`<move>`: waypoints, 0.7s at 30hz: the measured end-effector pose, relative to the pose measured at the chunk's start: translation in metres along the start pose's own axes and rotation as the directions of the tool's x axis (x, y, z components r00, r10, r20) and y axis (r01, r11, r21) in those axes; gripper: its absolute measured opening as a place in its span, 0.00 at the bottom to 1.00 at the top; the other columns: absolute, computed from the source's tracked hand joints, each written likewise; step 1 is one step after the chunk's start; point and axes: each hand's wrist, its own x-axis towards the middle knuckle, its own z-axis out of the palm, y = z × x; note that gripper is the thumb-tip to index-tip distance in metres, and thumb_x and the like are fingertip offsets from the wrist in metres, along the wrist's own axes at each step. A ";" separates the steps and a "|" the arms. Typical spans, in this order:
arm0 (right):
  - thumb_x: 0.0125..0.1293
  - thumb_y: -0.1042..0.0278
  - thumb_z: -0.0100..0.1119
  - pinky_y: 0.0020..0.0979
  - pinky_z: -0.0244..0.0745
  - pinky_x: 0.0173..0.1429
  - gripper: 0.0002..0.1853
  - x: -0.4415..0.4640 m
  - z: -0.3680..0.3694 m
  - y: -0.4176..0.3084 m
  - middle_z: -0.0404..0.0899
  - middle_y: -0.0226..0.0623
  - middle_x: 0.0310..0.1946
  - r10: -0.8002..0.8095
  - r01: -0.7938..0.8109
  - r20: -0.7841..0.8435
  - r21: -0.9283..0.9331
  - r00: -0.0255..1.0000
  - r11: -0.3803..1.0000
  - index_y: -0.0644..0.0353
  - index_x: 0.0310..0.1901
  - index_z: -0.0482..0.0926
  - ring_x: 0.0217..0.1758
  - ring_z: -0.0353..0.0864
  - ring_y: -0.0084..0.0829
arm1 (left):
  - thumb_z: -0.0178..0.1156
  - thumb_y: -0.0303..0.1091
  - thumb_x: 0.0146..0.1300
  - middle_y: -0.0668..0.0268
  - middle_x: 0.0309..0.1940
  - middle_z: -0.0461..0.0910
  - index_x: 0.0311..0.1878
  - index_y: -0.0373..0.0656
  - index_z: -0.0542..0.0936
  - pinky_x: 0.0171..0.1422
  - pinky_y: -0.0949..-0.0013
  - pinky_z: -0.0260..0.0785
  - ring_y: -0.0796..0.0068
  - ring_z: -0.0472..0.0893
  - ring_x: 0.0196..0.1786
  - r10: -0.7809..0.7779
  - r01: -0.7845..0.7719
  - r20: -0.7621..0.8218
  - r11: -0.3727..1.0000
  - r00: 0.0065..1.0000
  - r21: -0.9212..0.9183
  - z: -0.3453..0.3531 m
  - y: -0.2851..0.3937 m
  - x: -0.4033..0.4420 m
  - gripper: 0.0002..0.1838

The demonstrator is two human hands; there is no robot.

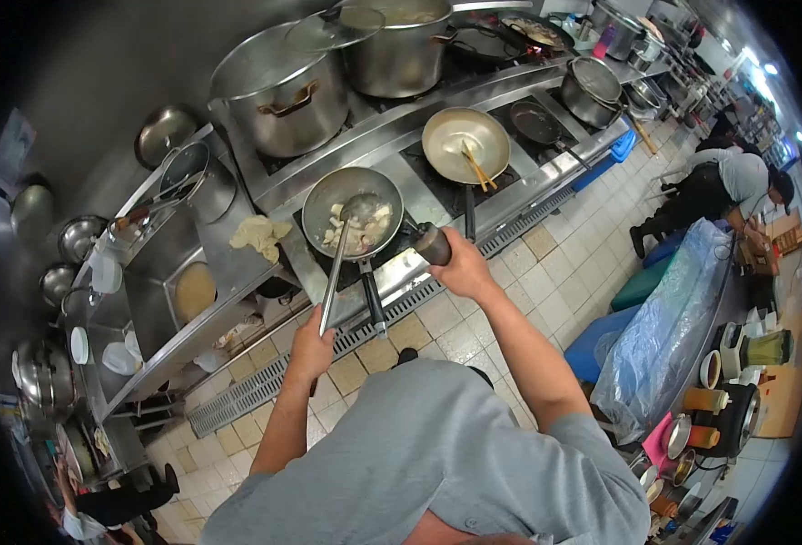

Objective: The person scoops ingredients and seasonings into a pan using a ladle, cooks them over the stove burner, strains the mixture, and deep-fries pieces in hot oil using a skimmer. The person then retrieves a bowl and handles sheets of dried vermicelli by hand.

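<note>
My left hand (pixel 310 347) is closed round the handle of a long metal ladle (pixel 336 272), whose bowl rests among pale food pieces (pixel 371 227) in a frying pan (pixel 317 197) on the stove. In my right hand (pixel 463 265) is a dark bottle (pixel 432 243), tilted toward the pan, just right of its rim. The pan's black handle (pixel 374 300) points toward me between my hands, touched by neither. Farther right, a lighter pan (pixel 440 138) holds wooden tongs or chopsticks (pixel 481 169).
Two large pots (pixel 301 132) (pixel 401 68) stand behind the pans. A crumpled cloth (pixel 260 236) lies left, beside a sink (pixel 160 300). One co-worker (pixel 737 177) bends at the right counter; another person (pixel 110 504) is at lower left. Plastic sheeting (pixel 660 336) covers items right.
</note>
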 end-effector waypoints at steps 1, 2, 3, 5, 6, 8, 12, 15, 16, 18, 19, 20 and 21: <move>0.53 0.63 0.73 0.47 0.77 0.59 0.37 0.009 0.005 -0.003 0.80 0.56 0.53 -0.003 0.003 0.020 0.005 1.000 1.000 0.58 0.64 0.68 0.57 0.81 0.54 | 0.56 0.31 0.71 0.62 0.31 0.79 0.64 0.43 0.76 0.23 0.68 0.69 0.78 0.78 0.26 -0.261 0.337 0.266 0.892 0.928 -0.300 -0.025 0.024 0.008 0.19; 0.54 0.61 0.72 0.48 0.77 0.58 0.35 0.019 0.012 -0.007 0.80 0.55 0.53 0.041 -0.029 0.086 -0.133 0.995 0.991 0.57 0.64 0.69 0.57 0.81 0.54 | 0.55 0.31 0.72 0.64 0.29 0.78 0.62 0.40 0.76 0.20 0.70 0.67 0.79 0.77 0.23 -0.390 0.667 0.562 0.589 0.730 -0.457 -0.041 0.036 0.012 0.17; 0.55 0.60 0.70 0.48 0.78 0.58 0.34 0.025 0.024 -0.013 0.81 0.54 0.52 0.086 -0.040 0.159 -0.271 0.984 0.962 0.56 0.63 0.69 0.57 0.81 0.54 | 0.54 0.31 0.73 0.68 0.27 0.75 0.50 0.38 0.77 0.20 0.70 0.66 0.79 0.74 0.21 -0.347 0.678 0.589 0.481 0.730 -0.556 -0.036 0.026 0.007 0.09; 0.56 0.61 0.68 0.48 0.78 0.59 0.31 0.042 0.037 -0.029 0.82 0.51 0.49 0.097 -0.016 0.203 -0.368 0.974 0.930 0.56 0.62 0.70 0.55 0.83 0.51 | 0.53 0.32 0.74 0.70 0.26 0.74 0.46 0.40 0.75 0.20 0.72 0.64 0.80 0.72 0.21 -0.352 0.715 0.623 0.313 0.698 -0.624 -0.034 0.017 0.004 0.06; 0.58 0.61 0.67 0.48 0.78 0.59 0.30 0.049 0.043 -0.036 0.83 0.50 0.48 0.094 0.001 0.206 -0.417 0.974 0.909 0.56 0.62 0.70 0.54 0.84 0.50 | 0.53 0.33 0.75 0.71 0.26 0.72 0.42 0.42 0.73 0.20 0.73 0.63 0.82 0.70 0.20 -0.296 0.711 0.653 0.167 0.697 -0.683 -0.035 0.015 0.004 0.05; 0.60 0.63 0.65 0.48 0.79 0.59 0.28 0.063 0.049 -0.049 0.83 0.50 0.49 0.122 0.037 0.270 -0.517 0.955 0.855 0.56 0.62 0.71 0.55 0.85 0.48 | 0.53 0.34 0.76 0.72 0.26 0.72 0.42 0.44 0.72 0.20 0.74 0.62 0.82 0.69 0.21 -0.280 0.714 0.682 0.018 0.676 -0.700 -0.043 0.016 0.006 0.06; 0.66 0.66 0.58 0.44 0.79 0.61 0.21 0.078 0.054 -0.054 0.84 0.47 0.53 0.262 0.028 0.334 -0.664 0.905 0.747 0.57 0.60 0.74 0.58 0.85 0.43 | 0.54 0.35 0.77 0.71 0.31 0.72 0.54 0.43 0.74 0.19 0.80 0.60 0.87 0.66 0.22 -0.236 0.688 0.735 -0.258 0.636 -0.678 -0.049 0.018 0.002 0.09; 0.67 0.69 0.56 0.42 0.79 0.60 0.19 0.074 0.044 -0.061 0.85 0.46 0.54 0.260 0.045 0.336 -0.684 0.905 0.728 0.57 0.59 0.75 0.59 0.85 0.44 | 0.53 0.35 0.77 0.70 0.31 0.73 0.59 0.42 0.73 0.18 0.81 0.60 0.87 0.66 0.22 -0.205 0.649 0.754 -0.402 0.625 -0.647 -0.051 0.017 0.001 0.13; 0.67 0.69 0.56 0.42 0.79 0.60 0.19 0.072 0.040 -0.063 0.85 0.46 0.54 0.259 0.048 0.338 -0.685 0.905 0.727 0.57 0.59 0.75 0.59 0.85 0.44 | 0.53 0.35 0.77 0.70 0.31 0.73 0.59 0.42 0.73 0.18 0.81 0.60 0.87 0.66 0.22 -0.207 0.647 0.753 -0.404 0.625 -0.647 -0.050 0.014 0.002 0.13; 0.67 0.69 0.56 0.42 0.80 0.59 0.19 0.068 0.032 -0.064 0.85 0.44 0.52 0.262 0.041 0.318 -0.702 0.911 0.711 0.56 0.59 0.75 0.57 0.86 0.45 | 0.53 0.35 0.77 0.69 0.31 0.73 0.63 0.41 0.72 0.18 0.81 0.61 0.87 0.67 0.23 -0.173 0.624 0.780 -0.507 0.602 -0.594 -0.045 0.007 0.003 0.16; 0.67 0.69 0.56 0.42 0.80 0.59 0.19 0.066 0.028 -0.064 0.85 0.44 0.52 0.264 0.040 0.318 -0.703 0.911 0.710 0.56 0.59 0.75 0.57 0.86 0.45 | 0.53 0.35 0.77 0.69 0.31 0.73 0.63 0.41 0.72 0.18 0.81 0.61 0.87 0.67 0.23 -0.172 0.624 0.780 -0.508 0.601 -0.593 -0.045 0.004 0.005 0.16; 0.67 0.69 0.55 0.42 0.81 0.58 0.19 0.064 0.024 -0.065 0.86 0.45 0.51 0.265 0.034 0.312 -0.702 0.912 0.711 0.56 0.59 0.75 0.57 0.86 0.45 | 0.53 0.35 0.77 0.69 0.31 0.73 0.64 0.41 0.71 0.19 0.81 0.62 0.87 0.67 0.22 -0.154 0.616 0.779 -0.528 0.608 -0.585 -0.045 0.003 0.006 0.17; 0.67 0.69 0.55 0.42 0.81 0.58 0.19 0.062 0.022 -0.064 0.86 0.45 0.51 0.269 0.024 0.305 -0.702 0.913 0.712 0.57 0.59 0.75 0.56 0.86 0.45 | 0.53 0.35 0.77 0.69 0.31 0.73 0.64 0.40 0.71 0.19 0.81 0.63 0.86 0.67 0.22 -0.135 0.609 0.778 -0.547 0.613 -0.575 -0.046 0.001 0.006 0.17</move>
